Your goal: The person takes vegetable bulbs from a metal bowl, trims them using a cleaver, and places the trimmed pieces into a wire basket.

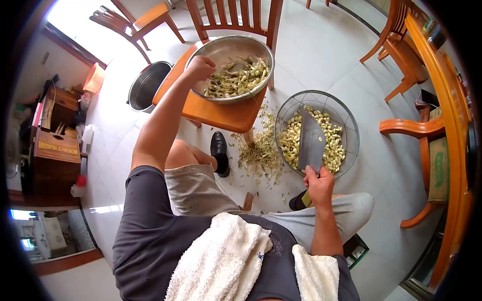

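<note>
My left hand (202, 68) is inside the left rim of a metal bowl (198, 90), fingers curled, and what they hold is too small to make out. The bowl holds untrimmed pale green pieces (238, 78) with stalks and stands on a wooden chair seat (213, 113). In my right hand (320, 184) is the handle of a wide cleaver (312, 143), its blade up over a round wire-framed basket (357, 133). Trimmed pale pieces (334, 145) fill the bottom of that basket.
Trimmings (263, 155) lie scattered on the floor between chair and basket. A dark metal bucket (148, 86) stands left of the chair. Other chairs (404, 52) and a wooden table (452, 100) are at the right. A wooden cabinet (57, 143) is at the left.
</note>
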